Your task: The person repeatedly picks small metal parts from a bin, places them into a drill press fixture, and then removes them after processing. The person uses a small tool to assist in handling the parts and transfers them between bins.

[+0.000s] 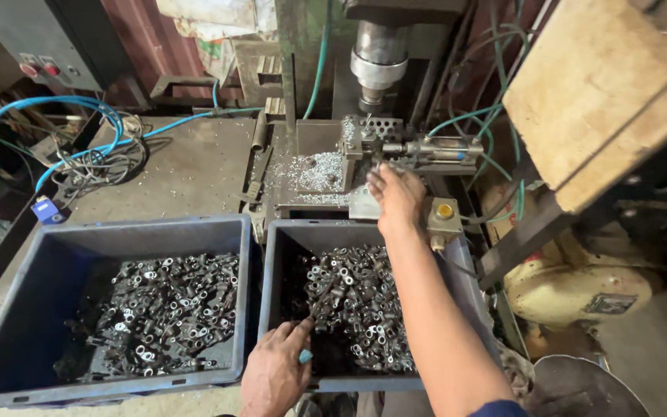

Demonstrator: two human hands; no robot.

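My right hand (397, 197) reaches forward to the clamp fixture (364, 147) under the drill spindle (378, 62), fingers curled at its front; whether it holds a part is hidden. My left hand (275, 371) is low in the right-hand blue bin (272, 262), fingertips touching the small metal parts (357, 301) heaped there, pinching at one near the thumb. A second blue bin (48, 255) to the left holds more dark metal parts (164, 309).
Metal shavings (319, 171) cover the machine table. Blue hoses (79, 116) and tangled cables lie on the bench at the left. A wooden block (604, 93) juts in at the upper right, with a cream-coloured motor (573, 289) below it.
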